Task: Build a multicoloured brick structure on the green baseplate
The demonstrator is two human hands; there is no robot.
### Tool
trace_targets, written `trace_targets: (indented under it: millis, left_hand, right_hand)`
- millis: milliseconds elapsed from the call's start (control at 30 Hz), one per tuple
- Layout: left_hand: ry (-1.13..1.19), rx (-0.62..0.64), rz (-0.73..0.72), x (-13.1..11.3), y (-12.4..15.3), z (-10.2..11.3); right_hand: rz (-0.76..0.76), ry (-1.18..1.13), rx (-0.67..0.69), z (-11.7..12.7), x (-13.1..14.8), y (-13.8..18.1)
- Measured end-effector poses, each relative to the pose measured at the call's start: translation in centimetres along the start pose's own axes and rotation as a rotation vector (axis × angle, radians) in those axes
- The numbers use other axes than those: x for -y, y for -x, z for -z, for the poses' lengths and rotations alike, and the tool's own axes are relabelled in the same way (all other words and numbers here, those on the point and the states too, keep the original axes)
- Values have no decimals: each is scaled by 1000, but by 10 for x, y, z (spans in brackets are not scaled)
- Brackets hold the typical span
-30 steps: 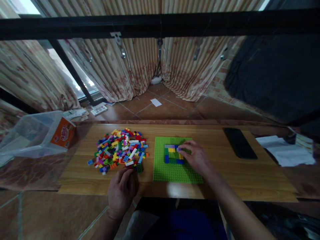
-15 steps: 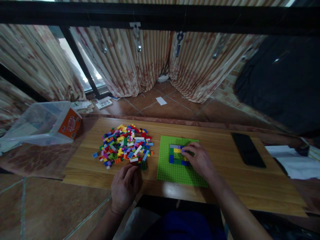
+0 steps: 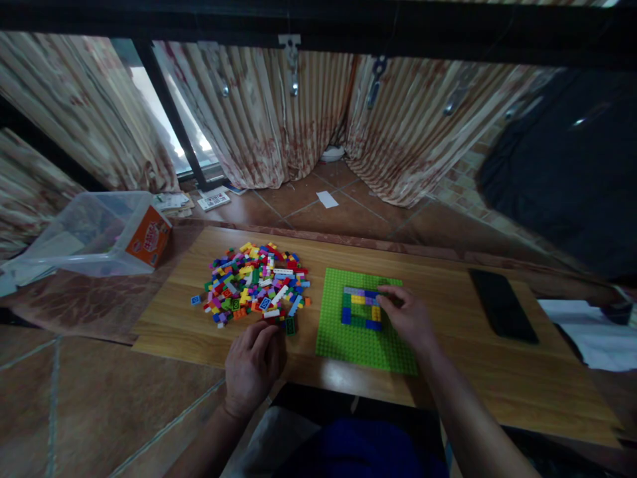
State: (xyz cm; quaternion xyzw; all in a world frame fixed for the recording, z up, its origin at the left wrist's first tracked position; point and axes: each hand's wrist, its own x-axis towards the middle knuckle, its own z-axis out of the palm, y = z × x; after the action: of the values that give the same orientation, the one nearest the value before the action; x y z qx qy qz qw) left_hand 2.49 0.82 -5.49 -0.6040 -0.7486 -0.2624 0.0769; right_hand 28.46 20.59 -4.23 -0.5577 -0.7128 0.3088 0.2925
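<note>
On green baseplate (image 3: pixel 358 338), multicoloured brick frame (image 3: pixel 361 307).

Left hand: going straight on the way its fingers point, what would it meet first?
Probably the near edge of the loose brick pile, around the dark green brick; the left hand lies just short of it.

Right hand (image 3: pixel 411 318) at baseplate (image 3: pixel 348 346) — bricks (image 3: pixel 253 285) (loose) beside.
</note>
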Motion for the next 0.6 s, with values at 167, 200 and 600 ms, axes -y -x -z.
trace_targets:
  millis: [167,200,600]
  left_hand:
    - [0,-3,-8,2,1,-2]
    - [0,-1,-6,2,1,-2]
    - [21,5,4,1,0,-2]
  right_hand:
    - [-54,28,-1,-4,0,-8]
    - [-58,34,1,-5,2,-9]
    - [-119,110,34,-9,11,-20]
